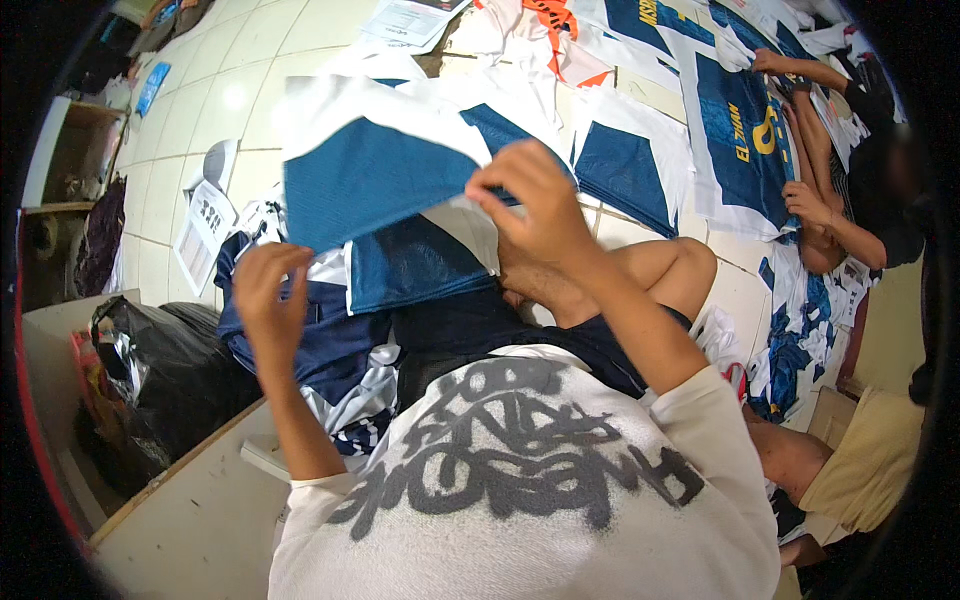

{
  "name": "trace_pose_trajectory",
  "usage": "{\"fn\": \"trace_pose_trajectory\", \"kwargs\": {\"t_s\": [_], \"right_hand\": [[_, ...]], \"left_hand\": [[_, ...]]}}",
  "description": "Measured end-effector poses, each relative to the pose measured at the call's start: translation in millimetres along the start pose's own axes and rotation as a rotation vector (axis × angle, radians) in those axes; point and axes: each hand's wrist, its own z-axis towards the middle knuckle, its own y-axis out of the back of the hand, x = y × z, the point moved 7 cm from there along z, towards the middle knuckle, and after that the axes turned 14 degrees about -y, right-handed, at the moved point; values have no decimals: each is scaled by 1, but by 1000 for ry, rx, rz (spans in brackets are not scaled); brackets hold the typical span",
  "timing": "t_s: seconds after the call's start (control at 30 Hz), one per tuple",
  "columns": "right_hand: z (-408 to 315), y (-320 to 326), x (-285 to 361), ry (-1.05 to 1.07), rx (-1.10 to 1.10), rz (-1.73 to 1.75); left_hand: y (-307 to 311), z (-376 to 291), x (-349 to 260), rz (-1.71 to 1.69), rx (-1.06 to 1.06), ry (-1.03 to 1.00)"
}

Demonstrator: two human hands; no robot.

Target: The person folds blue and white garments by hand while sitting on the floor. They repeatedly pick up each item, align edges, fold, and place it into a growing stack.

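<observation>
A blue fabric panel with a white border hangs in the air before me, stretched between my two hands. My left hand pinches its near left corner. At the panel's right corner, the thumb and fingers of my right hand are closed on the edge. Below it, a stack of similar blue panels lies over my lap. Beyond my right hand, another layered stack of blue and white panels rests on the tiled floor, and part of a further blue piece shows behind the held panel.
At left stand a black plastic bag and an open wooden cabinet. Printed sheets lie on the tiles. On the right a co-worker handles a blue jersey panel. Fabric scraps cover the floor nearby.
</observation>
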Motion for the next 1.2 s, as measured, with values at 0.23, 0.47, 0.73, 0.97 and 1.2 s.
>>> {"fn": "trace_pose_trajectory", "kwargs": {"t_s": [0.23, 0.47, 0.73, 0.97, 1.2], "right_hand": [[-109, -88, -72, -251, 258, -9], [-136, -93, -77, -289, 286, -60], [-144, -103, -81, -285, 325, -85], [-146, -105, -82, -288, 345, -93], [-144, -103, -78, -313, 364, -54]], "left_hand": [[-97, -110, 4, -104, 142, 175], [-93, -139, -2, -127, 147, 209], [-95, -151, -3, -190, 85, 248], [-97, -150, -2, -223, 126, 256], [-100, -152, -1, -203, 156, 272]]}}
